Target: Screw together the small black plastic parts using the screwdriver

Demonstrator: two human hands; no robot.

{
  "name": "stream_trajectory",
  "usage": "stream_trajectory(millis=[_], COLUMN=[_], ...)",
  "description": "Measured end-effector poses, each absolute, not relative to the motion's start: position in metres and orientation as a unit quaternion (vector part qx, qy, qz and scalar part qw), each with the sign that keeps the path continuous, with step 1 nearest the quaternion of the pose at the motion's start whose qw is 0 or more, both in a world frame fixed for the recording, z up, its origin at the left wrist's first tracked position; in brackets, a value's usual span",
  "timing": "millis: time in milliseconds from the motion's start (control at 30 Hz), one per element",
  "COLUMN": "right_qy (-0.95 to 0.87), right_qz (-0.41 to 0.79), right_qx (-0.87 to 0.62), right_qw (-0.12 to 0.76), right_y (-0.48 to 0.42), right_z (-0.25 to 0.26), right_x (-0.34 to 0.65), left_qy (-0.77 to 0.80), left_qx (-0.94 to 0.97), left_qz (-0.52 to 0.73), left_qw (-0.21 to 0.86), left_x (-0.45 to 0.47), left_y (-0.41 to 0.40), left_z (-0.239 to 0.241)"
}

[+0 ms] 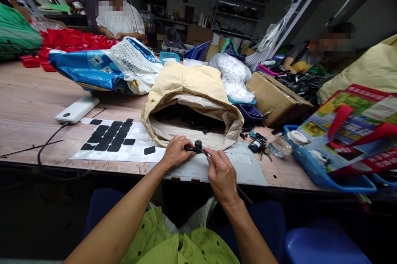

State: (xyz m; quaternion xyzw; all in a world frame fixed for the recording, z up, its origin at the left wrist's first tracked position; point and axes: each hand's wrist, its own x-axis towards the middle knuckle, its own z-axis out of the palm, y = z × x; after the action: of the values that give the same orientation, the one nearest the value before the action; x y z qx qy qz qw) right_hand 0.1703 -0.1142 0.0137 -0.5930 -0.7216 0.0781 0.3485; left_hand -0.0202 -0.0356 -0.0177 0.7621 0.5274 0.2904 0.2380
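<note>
The left hand closes its fingers round a small black part with a ball on top, and the right hand pinches the part's right end, both at the near edge of the surface. The work looks mid-run: more black pieces lie in the open sack just behind. On the sheet to the left, the rows of pads show gaps.

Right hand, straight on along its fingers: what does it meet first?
The right hand meets the small black part at its fingertips, also gripped by the left hand. Past that, probably the tan sack, at its open mouth; depth unclear.
</note>
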Motion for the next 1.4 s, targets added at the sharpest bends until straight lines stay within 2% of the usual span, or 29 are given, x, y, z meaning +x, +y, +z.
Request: stream_trajectory(millis=[267, 400, 700, 1400], right_qy=[-0.719, -0.689, -0.657, -0.656], right_qz=[0.081, 0.041, -0.061, -0.095], right_qx=[-0.597, -0.624, -0.702, -0.709], right_qw=[0.348, 0.367, 0.266, 0.239], right_y=[-0.114, -0.097, -0.060, -0.066], right_z=[0.010, 0.008, -0.015, -0.020], right_x=[0.178, 0.193, 0.224, 0.219], left_qy=[0.531, 0.526, 0.509, 0.503], left_qx=[0.755, 0.767, 0.777, 0.792], left_qz=[0.295, 0.285, 0.284, 0.269], left_qw=[0.247, 0.233, 0.236, 0.216], left_x=[-0.020, -0.020, -0.023, -0.024], left_y=[-0.038, -0.040, -0.040, -0.042], left_z=[-0.016, -0.012, -0.011, -0.015])
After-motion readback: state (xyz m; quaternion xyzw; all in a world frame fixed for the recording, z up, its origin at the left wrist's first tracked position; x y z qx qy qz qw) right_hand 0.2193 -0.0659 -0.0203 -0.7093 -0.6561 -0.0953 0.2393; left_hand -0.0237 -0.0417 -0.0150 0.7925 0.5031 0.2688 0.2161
